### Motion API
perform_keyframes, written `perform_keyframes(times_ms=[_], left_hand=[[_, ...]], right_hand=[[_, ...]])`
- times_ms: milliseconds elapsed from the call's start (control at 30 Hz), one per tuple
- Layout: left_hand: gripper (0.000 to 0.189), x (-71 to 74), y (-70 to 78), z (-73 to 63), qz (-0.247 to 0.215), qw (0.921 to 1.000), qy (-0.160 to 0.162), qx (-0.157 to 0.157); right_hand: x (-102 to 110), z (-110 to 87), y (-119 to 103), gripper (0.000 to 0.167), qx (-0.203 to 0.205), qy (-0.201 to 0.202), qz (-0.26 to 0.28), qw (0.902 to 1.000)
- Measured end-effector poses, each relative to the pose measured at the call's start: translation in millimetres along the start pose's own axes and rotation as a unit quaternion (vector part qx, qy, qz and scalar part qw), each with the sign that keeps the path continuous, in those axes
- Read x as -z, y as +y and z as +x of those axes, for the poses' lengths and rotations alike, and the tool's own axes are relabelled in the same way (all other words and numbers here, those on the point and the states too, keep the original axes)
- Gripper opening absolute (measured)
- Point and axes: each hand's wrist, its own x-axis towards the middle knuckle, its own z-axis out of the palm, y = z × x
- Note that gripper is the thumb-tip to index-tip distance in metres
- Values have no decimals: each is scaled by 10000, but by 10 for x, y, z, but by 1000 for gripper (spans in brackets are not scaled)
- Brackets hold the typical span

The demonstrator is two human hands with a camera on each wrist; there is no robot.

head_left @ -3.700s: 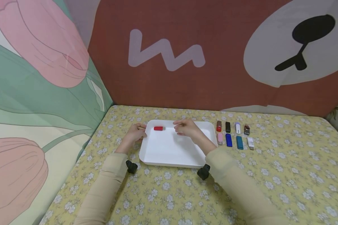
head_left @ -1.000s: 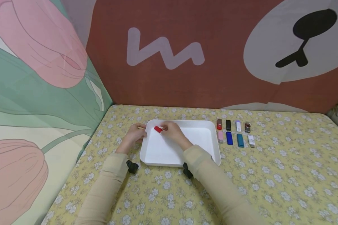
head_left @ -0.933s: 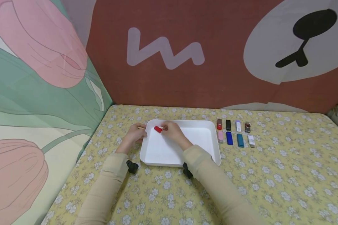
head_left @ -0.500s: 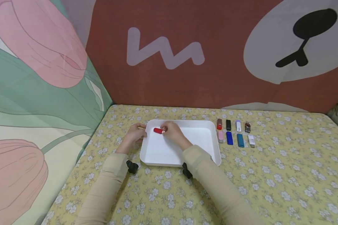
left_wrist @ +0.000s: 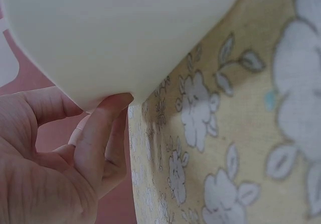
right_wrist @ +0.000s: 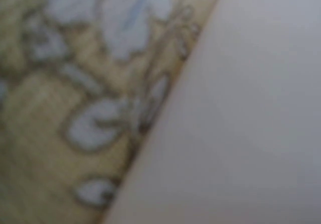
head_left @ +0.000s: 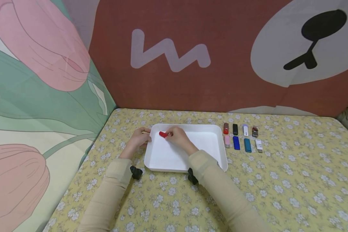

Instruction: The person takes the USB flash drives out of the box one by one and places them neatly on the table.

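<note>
In the head view, a white rectangular tray (head_left: 185, 158) lies on the table. Over its back left part, my right hand (head_left: 178, 138) pinches a red USB flash drive (head_left: 163, 134) by its right end, so the fingers hide that end. The red drive slants slightly down to the right. My left hand (head_left: 139, 138) holds the tray at its left side. From the left wrist, the thumb (left_wrist: 103, 128) shows pressed on the tray's outer wall (left_wrist: 120, 43), with the other fingers curled near the edge. The right wrist view is blurred and shows no hand, only tray and cloth.
Right of the tray, two rows of USB flash drives lie on the yellow floral cloth (head_left: 295, 180). Among them are a black one (head_left: 235, 129), a blue one (head_left: 236, 142), a teal one (head_left: 247, 145) and a pink one (head_left: 227, 141). A patterned wall (head_left: 232, 90) stands behind the table.
My right hand has moved left from above the tray's middle and taken hold of the red USB flash drive, which lay level before. Since then the drive has tilted slightly back and forth. Left hand unchanged.
</note>
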Motion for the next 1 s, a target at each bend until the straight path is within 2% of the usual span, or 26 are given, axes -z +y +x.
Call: perform_keyframes(times_ms=[167, 333, 433, 533, 700, 900, 1000], left_hand=[[44, -7, 7, 3, 34, 10000, 27, 13], [44, -9, 1, 6, 14, 10000, 6, -12], [43, -8, -3, 7, 8, 10000, 0, -11], [42, -7, 18, -27, -15, 10000, 17, -25], [43, -10, 13, -34, -28, 10000, -1, -59], [44, -9, 7, -29, -30, 9999, -58, -81], [44, -4, 11, -32, -44, 9999, -72, -63]], right_hand=[[17, -18, -10, 17, -75, 32, 67, 9999], [62, -39, -11, 24, -625, -3, 812, 9947], [79, -45, -25, 27, -993, -80, 1332, 9861], [81, -39, -40, 28, -1168, -99, 1780, 9770], [90, -37, -54, 29, -1325, -73, 2358, 9627], [129, -69, -55, 30, -1455, -111, 3124, 9387], [169, -99, -50, 32, -1441, -154, 3312, 9324]])
